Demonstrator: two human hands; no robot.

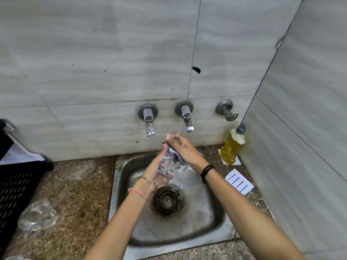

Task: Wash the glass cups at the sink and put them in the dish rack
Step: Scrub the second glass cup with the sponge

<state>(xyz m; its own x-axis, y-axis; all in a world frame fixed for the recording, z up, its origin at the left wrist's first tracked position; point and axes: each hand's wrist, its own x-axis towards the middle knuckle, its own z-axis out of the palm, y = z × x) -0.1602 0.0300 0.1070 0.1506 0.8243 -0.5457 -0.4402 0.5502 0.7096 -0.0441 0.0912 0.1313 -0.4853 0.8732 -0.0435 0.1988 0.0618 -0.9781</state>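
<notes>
Over the steel sink (216,220) my left hand (155,171) grips a clear glass cup (168,166), tilted with its mouth toward the wall. My right hand (184,149) pinches a dark scrubbing cloth (173,153) pushed into the cup's mouth; most of the cloth is hidden by the fingers. Both hands are just below the left tap (149,119). Another glass cup (37,215) stands on the speckled counter to the left, beside the black dish rack (16,186).
A second tap (186,116) and a valve (227,110) stick out of the tiled wall. A yellow dish soap bottle (233,145) and a white slotted card (239,182) sit on the counter right of the sink. The rusty drain (167,200) lies below my hands.
</notes>
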